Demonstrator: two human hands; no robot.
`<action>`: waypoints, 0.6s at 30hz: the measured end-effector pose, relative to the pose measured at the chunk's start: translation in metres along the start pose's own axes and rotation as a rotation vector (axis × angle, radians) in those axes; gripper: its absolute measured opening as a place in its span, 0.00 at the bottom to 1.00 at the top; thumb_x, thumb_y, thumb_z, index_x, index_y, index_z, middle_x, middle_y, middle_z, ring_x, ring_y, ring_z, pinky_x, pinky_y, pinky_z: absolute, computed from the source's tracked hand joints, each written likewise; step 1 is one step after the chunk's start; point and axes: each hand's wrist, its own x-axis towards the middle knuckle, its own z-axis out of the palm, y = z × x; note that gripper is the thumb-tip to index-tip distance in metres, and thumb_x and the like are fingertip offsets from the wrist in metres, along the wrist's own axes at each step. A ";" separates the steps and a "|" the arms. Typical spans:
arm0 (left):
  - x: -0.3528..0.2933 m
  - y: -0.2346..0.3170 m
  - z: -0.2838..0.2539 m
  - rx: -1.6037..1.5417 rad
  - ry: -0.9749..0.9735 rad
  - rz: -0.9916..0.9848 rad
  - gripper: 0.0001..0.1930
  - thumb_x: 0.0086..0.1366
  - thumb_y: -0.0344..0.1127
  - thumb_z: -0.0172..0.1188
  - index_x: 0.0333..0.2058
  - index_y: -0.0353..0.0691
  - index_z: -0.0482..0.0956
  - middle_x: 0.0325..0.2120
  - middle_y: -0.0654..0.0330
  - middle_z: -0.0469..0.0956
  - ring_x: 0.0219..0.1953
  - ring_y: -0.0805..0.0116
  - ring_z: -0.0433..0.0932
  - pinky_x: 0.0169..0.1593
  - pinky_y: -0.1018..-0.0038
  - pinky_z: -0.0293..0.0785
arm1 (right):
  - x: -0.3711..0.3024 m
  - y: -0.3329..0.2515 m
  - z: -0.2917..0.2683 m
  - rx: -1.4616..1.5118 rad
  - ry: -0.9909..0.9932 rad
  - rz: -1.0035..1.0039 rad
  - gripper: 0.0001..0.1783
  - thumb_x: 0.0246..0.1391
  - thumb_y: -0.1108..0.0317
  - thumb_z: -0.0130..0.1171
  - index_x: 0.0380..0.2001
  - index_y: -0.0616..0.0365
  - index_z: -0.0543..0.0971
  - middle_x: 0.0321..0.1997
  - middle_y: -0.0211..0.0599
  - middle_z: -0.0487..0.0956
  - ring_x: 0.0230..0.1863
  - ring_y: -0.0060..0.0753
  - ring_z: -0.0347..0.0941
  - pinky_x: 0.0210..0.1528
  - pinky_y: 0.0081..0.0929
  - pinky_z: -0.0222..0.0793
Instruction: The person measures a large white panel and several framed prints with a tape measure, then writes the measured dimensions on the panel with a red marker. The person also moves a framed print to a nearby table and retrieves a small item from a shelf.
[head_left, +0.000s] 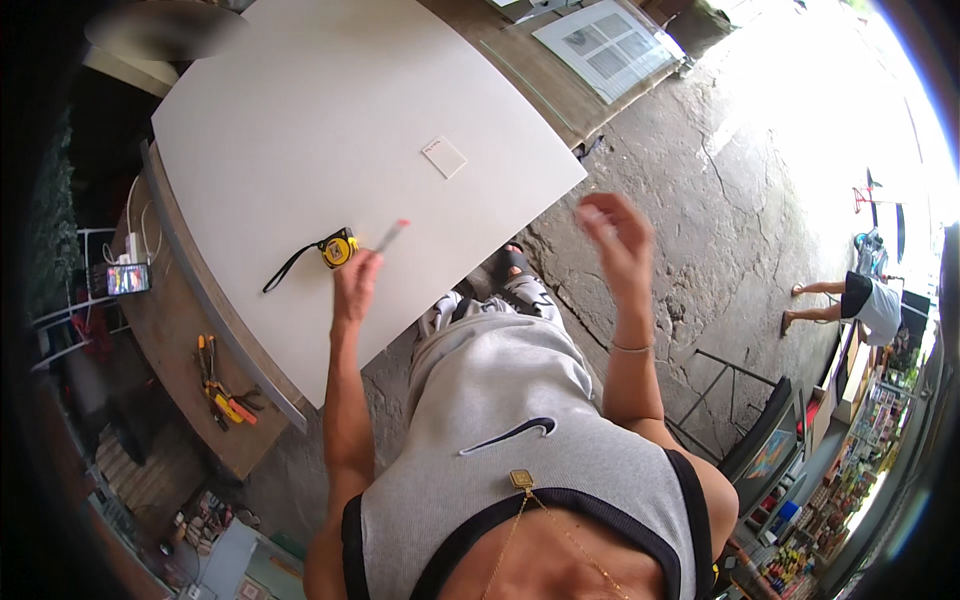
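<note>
My left hand (355, 286) is closed around a slim pen-like stick (392, 236) with a red tip, slightly blurred, held over the big white sheet (300, 130). Right beside that hand, a yellow and black tape measure (339, 249) lies on the sheet, its black wrist strap (287, 270) trailing to the left. Raised past the sheet's right edge, over the floor, is my right hand (622, 240). Its fingers are bent and smeared by motion, so whether they hold anything cannot be made out. Farther up the sheet rests a small white card (444, 157).
Pliers and other orange-handled tools (222, 385) lie on the wooden bench (190, 300) to the left, near a propped phone (128, 279). A paned glass panel (607, 48) is at the back right. Another person (872, 305) is far right on the cracked concrete floor (700, 220).
</note>
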 end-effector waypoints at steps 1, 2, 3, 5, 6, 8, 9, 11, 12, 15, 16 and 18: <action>-0.004 0.016 0.010 0.010 -0.094 0.070 0.15 0.63 0.42 0.55 0.28 0.34 0.76 0.15 0.65 0.63 0.21 0.78 0.62 0.24 0.76 0.59 | 0.000 -0.003 0.013 -0.198 -0.113 -0.142 0.14 0.47 0.65 0.67 0.37 0.58 0.81 0.37 0.33 0.81 0.37 0.25 0.74 0.37 0.25 0.68; -0.009 0.022 0.024 -0.012 -0.178 0.117 0.13 0.62 0.40 0.56 0.30 0.34 0.77 0.14 0.63 0.65 0.20 0.77 0.62 0.23 0.75 0.60 | -0.002 -0.004 0.023 -0.247 -0.198 -0.193 0.15 0.45 0.64 0.69 0.36 0.59 0.81 0.39 0.35 0.80 0.39 0.31 0.76 0.39 0.29 0.71; -0.014 0.047 0.035 -0.015 -0.248 0.148 0.11 0.61 0.37 0.58 0.30 0.34 0.80 0.16 0.67 0.68 0.21 0.81 0.65 0.25 0.79 0.61 | -0.003 0.007 0.028 -0.290 -0.311 -0.267 0.14 0.44 0.64 0.69 0.34 0.58 0.81 0.40 0.37 0.79 0.40 0.36 0.76 0.40 0.33 0.72; -0.027 0.091 0.053 -0.086 -0.372 0.099 0.10 0.59 0.34 0.62 0.35 0.33 0.82 0.18 0.64 0.74 0.22 0.80 0.67 0.26 0.79 0.65 | -0.002 0.010 0.019 -0.374 -0.602 -0.371 0.12 0.44 0.65 0.68 0.33 0.58 0.81 0.35 0.39 0.80 0.35 0.39 0.78 0.36 0.33 0.73; -0.031 0.105 0.061 -0.058 -0.412 0.092 0.10 0.58 0.34 0.63 0.36 0.34 0.82 0.18 0.64 0.75 0.21 0.80 0.67 0.26 0.79 0.65 | -0.001 0.012 0.012 -0.357 -0.695 -0.336 0.11 0.44 0.65 0.67 0.32 0.58 0.81 0.32 0.39 0.80 0.32 0.40 0.78 0.34 0.33 0.73; -0.035 0.137 0.073 -0.013 -0.474 0.094 0.11 0.57 0.33 0.64 0.38 0.35 0.83 0.18 0.62 0.77 0.20 0.80 0.69 0.25 0.79 0.66 | 0.004 0.017 -0.006 -0.318 -0.869 -0.264 0.11 0.45 0.65 0.66 0.32 0.57 0.82 0.26 0.40 0.81 0.26 0.40 0.78 0.31 0.33 0.72; -0.037 0.150 0.080 0.000 -0.496 0.103 0.11 0.56 0.32 0.65 0.38 0.35 0.83 0.18 0.60 0.78 0.20 0.79 0.69 0.24 0.79 0.67 | 0.005 0.021 -0.015 -0.273 -0.890 -0.306 0.10 0.46 0.65 0.66 0.32 0.57 0.82 0.24 0.41 0.80 0.24 0.40 0.77 0.29 0.33 0.72; -0.038 0.173 0.094 -0.012 -0.539 0.097 0.11 0.55 0.32 0.66 0.37 0.36 0.83 0.18 0.60 0.78 0.19 0.80 0.69 0.23 0.80 0.67 | 0.008 0.031 -0.034 -0.182 -0.933 -0.392 0.10 0.47 0.64 0.65 0.32 0.57 0.82 0.19 0.42 0.79 0.20 0.41 0.76 0.26 0.33 0.71; -0.039 0.183 0.102 -0.043 -0.555 0.079 0.11 0.54 0.32 0.67 0.36 0.36 0.84 0.18 0.61 0.78 0.18 0.81 0.69 0.22 0.81 0.66 | 0.010 0.025 -0.043 -0.176 -0.988 -0.396 0.10 0.50 0.63 0.63 0.31 0.58 0.82 0.19 0.44 0.78 0.21 0.43 0.76 0.25 0.35 0.70; -0.037 0.219 0.123 -0.133 -0.554 0.050 0.09 0.51 0.30 0.69 0.32 0.35 0.85 0.16 0.65 0.77 0.17 0.86 0.66 0.20 0.84 0.62 | 0.018 0.016 -0.079 -0.191 -1.034 -0.429 0.14 0.54 0.59 0.60 0.31 0.62 0.79 0.16 0.45 0.76 0.19 0.45 0.74 0.24 0.37 0.69; -0.037 0.226 0.131 -0.164 -0.543 0.060 0.08 0.51 0.29 0.69 0.32 0.35 0.84 0.16 0.66 0.77 0.17 0.86 0.66 0.20 0.84 0.62 | 0.020 0.014 -0.090 -0.187 -1.029 -0.462 0.15 0.54 0.59 0.60 0.29 0.62 0.78 0.15 0.44 0.75 0.18 0.45 0.74 0.22 0.37 0.68; -0.038 0.242 0.147 -0.230 -0.536 0.031 0.06 0.49 0.27 0.69 0.28 0.34 0.83 0.16 0.66 0.76 0.17 0.87 0.67 0.20 0.85 0.62 | 0.022 0.015 -0.108 -0.180 -1.022 -0.525 0.16 0.55 0.59 0.59 0.27 0.64 0.77 0.13 0.43 0.74 0.16 0.45 0.73 0.20 0.36 0.67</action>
